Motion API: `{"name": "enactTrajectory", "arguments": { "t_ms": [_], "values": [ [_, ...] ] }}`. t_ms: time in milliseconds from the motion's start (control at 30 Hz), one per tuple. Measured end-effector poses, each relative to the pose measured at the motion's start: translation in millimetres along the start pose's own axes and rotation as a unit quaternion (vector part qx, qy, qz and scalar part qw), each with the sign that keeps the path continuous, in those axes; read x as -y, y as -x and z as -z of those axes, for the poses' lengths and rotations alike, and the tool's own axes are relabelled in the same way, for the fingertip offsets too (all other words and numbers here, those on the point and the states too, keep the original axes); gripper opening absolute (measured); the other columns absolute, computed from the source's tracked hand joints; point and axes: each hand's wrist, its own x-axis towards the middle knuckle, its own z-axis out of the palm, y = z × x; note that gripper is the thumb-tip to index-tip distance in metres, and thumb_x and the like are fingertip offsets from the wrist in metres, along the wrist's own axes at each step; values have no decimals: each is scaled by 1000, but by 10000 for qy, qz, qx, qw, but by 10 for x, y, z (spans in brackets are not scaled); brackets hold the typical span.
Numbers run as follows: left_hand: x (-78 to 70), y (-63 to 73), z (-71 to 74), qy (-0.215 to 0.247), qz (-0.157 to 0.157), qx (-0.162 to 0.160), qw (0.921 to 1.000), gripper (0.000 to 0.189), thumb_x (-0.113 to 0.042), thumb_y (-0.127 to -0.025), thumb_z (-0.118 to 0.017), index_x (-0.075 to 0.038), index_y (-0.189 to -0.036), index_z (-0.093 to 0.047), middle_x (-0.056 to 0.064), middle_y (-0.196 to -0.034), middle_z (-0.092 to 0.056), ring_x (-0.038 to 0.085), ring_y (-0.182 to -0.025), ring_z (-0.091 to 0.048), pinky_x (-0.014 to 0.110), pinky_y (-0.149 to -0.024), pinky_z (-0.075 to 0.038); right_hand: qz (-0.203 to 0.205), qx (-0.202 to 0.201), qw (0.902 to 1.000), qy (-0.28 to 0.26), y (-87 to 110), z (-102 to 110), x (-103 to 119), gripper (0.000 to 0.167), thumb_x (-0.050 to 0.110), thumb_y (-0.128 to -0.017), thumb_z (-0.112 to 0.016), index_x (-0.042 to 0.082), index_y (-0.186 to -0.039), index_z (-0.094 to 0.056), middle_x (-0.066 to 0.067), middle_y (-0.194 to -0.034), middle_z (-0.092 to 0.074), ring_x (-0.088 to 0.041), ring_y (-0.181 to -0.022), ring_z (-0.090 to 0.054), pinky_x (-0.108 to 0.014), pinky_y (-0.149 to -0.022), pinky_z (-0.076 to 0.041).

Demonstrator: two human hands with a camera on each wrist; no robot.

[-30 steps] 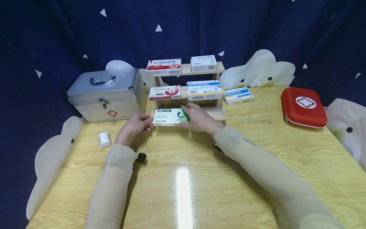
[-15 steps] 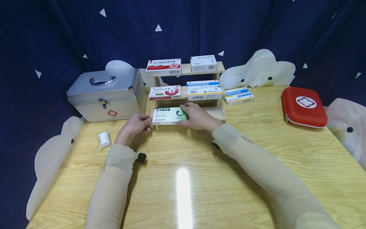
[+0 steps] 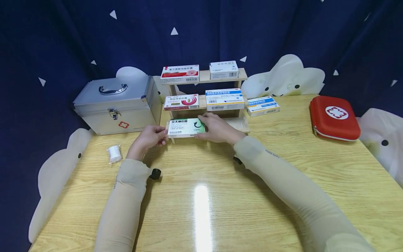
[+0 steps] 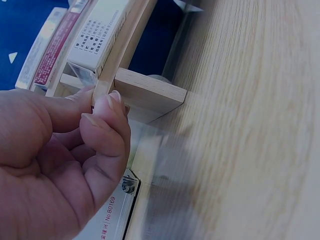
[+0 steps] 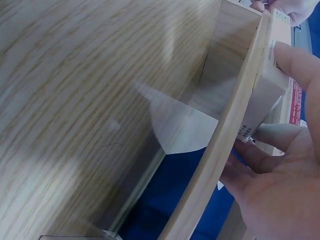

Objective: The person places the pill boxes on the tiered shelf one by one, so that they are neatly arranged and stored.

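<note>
A green-and-white capsule box [image 3: 185, 127] lies face up on the left part of the lowest tier of a three-tier wooden rack [image 3: 234, 122]. My right hand [image 3: 217, 128] grips its right end, thumb on the front side and fingers behind. In the right wrist view the box [image 5: 267, 90] sits along the tier's edge between thumb and fingers. At the rack's left end my left hand [image 3: 149, 137] pinches the lowest tier's corner; the left wrist view shows thumb and fingertips on the wood [image 4: 150, 92], right beside the box's end [image 4: 97, 42].
Medicine boxes stand on the upper tiers, among them a red-and-white one [image 3: 180, 74] and a blue-and-white one [image 3: 225, 99]. Another blue-and-white box [image 3: 263, 105] lies right of the rack. Around are a silver first-aid case [image 3: 126, 105], a wrapped white roll [image 3: 114, 153] and a red zip case [image 3: 335, 119].
The right hand has shifted the capsule box slightly left and back on the lowest tier, then stayed still over the last half second. The left hand has kept its place.
</note>
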Motion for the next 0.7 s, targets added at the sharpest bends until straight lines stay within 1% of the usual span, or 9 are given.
{"name": "enactTrajectory", "arguments": {
  "t_ms": [167,333,500,600,700],
  "values": [
    [-4,-2,-6,29,2,-15,10000,35,-10,-106,-46,12,-132,-51,22,-99,-59,12,-68,-57,20,-62,-51,19,22,10000,-89,14,-6,-8,89,50,-90,-71,1,-153,-31,-20,-153,-33,-35,-139,-32,-44,-114,-29],
    [-11,3,-5,57,53,-25,10000,35,-11,-106,-46,11,-132,-52,21,-98,-59,13,-68,-57,20,-61,-50,59,-51,9997,-210,134,15,8,89,53,-91,-67,5,-155,-28,-18,-156,-27,-34,-142,-27,-45,-116,-26],
    [-13,-6,-5,72,62,-21,10000,34,-10,-106,-47,11,-132,-52,23,-100,-60,13,-68,-57,21,-62,-51,355,-267,9990,-61,421,90,-5,86,53,-91,-67,6,-154,-32,-18,-154,-32,-35,-139,-32,-46,-114,-30],
    [-9,-11,-2,42,92,-13,9999,34,-11,-106,-46,10,-132,-53,24,-103,-59,12,-69,-57,21,-64,-51,488,-382,9981,48,649,153,-57,83,51,-91,-68,6,-153,-34,-17,-153,-34,-34,-137,-36,-47,-112,-32],
    [-3,-8,5,33,127,6,9999,34,-12,-107,-45,9,-133,-52,24,-104,-59,13,-71,-57,22,-65,-51,512,-471,9975,112,895,234,-146,81,49,-91,-69,5,-152,-37,-16,-152,-36,-33,-137,-37,-48,-111,-34]
  ]
}}
